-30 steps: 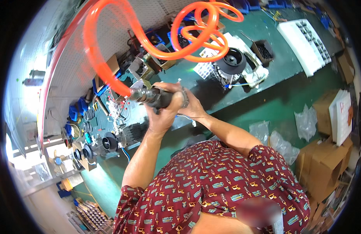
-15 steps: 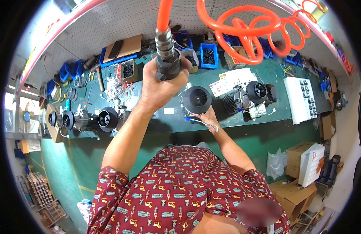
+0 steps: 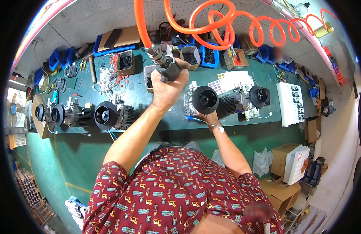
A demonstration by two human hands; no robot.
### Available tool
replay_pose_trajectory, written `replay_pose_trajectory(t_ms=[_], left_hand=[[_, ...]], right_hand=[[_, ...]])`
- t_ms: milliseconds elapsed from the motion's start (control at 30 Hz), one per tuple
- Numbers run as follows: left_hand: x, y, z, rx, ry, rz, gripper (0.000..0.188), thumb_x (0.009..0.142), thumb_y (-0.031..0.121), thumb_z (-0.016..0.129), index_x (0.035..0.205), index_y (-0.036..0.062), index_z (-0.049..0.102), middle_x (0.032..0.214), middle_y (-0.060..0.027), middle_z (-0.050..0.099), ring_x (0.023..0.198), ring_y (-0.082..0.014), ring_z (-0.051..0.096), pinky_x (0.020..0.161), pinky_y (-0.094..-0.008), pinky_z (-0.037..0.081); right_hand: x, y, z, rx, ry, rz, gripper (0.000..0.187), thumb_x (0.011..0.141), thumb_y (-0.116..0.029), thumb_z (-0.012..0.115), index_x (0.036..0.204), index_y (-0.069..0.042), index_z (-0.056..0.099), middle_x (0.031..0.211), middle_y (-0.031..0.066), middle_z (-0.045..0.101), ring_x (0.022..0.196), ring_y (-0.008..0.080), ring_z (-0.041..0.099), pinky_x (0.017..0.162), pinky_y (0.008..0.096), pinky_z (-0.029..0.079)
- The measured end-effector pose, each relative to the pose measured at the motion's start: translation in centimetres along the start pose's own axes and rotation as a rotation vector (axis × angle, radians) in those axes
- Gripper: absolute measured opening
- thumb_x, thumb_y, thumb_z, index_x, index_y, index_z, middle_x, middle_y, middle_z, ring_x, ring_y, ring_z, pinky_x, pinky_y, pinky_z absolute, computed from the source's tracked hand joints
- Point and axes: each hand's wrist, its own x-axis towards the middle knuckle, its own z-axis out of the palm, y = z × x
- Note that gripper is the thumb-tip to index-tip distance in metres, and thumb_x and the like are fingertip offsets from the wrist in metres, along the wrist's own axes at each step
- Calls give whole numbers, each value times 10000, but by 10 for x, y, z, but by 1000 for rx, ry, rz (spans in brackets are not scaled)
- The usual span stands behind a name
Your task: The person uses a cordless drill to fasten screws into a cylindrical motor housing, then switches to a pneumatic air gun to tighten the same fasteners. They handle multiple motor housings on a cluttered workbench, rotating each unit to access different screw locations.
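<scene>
My left hand [image 3: 169, 89] is wrapped round a dark pneumatic tool [image 3: 167, 68], raised over the bench, with an orange air hose running up from its metal fitting. My right hand [image 3: 210, 118] grips the lower near side of a blower motor [image 3: 204, 99] with a round black fan housing; most of its fingers are hidden behind the housing. A thin cable with a white plug [image 3: 221, 129] hangs from this motor over my right wrist. Just to the right stands another blower motor [image 3: 258, 96] on the bench.
More blower motors [image 3: 106, 115] line the bench's left edge. Boxes of small black parts [image 3: 209, 55] stand along the back. A white tray [image 3: 286, 104] of black parts lies at the right. The coiled orange hose [image 3: 211, 29] hangs overhead. Cartons [image 3: 279, 191] sit on the floor at right.
The view has shifted a little. The tool in my left hand has tilted and sits closer to the blower motor. My right hand keeps its grip on the motor.
</scene>
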Motion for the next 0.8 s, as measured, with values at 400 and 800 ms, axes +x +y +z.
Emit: replay_pose_trajectory(t_ms=[400, 800], left_hand=[[0, -3, -5, -58, -2, 17, 129, 857, -47, 671, 967, 6, 711, 884, -19, 701, 791, -80, 626, 732, -258, 522], [8, 4, 1, 38, -156, -53, 121, 843, -14, 668, 952, -2, 717, 915, -38, 702, 827, -103, 621, 777, -284, 521]], right_hand=[[-6, 22, -2, -28, 14, 93, 712, 854, -398, 852, 1396, -41, 559, 1347, 78, 588, 1224, 198, 539, 1068, 375, 436], [-8, -5, 3, 141, 24, 201, 740, 868, -469, 820, 1407, -36, 556, 1376, 83, 580, 1251, 206, 533, 1086, 385, 428]])
